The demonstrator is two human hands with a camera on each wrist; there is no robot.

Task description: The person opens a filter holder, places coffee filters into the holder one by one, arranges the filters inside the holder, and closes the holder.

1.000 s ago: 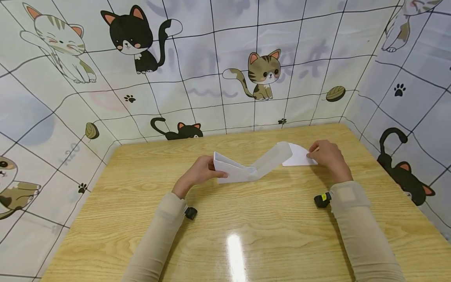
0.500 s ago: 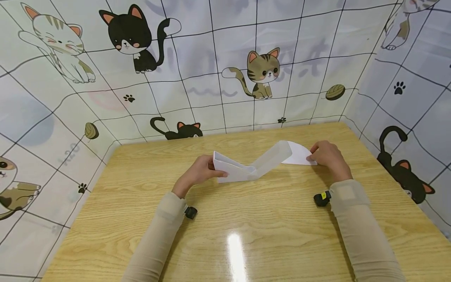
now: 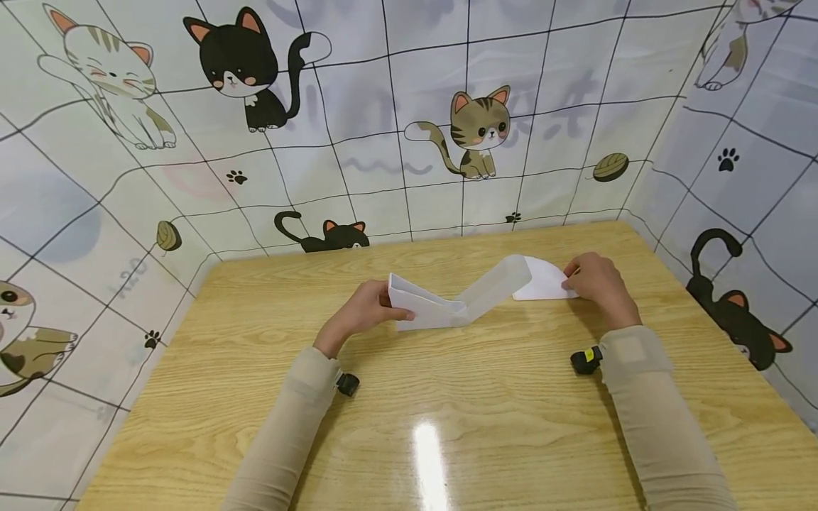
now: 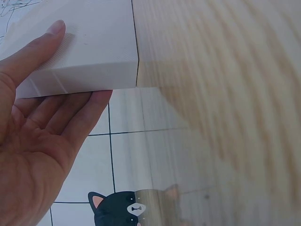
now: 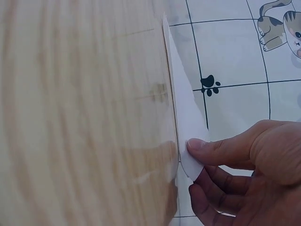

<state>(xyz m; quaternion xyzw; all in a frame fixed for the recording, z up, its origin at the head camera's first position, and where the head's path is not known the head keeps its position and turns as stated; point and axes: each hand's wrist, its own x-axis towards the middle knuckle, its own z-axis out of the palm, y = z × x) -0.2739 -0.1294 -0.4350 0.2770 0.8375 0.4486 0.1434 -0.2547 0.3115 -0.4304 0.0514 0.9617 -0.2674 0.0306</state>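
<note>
My left hand (image 3: 367, 306) grips the left end of a white, box-like folded sleeve (image 3: 427, 312), thumb on the near face and fingers behind. In the left wrist view, that sleeve (image 4: 94, 35) looks thick, with a flat end and fine surface texture. From its right end a translucent, pale strip (image 3: 493, 285) slants up to the right. Beyond the strip lies a flat white paper-like piece (image 3: 543, 279) with a curved upper edge. My right hand (image 3: 599, 285) pinches its right corner; the right wrist view shows thumb and fingers on the sheet (image 5: 184, 113). Whether strip and sheet join is hidden.
Both hands work over a light wooden table (image 3: 409, 397), with a bright glare streak near its front. A white, cat-printed grid cloth (image 3: 358, 170) rises behind it and on both sides. Small black cameras sit at both wrists.
My right thumb and fingertips have shifted slightly to the right at the white sheet's corner. The left hand and the folded sleeve look unchanged.
</note>
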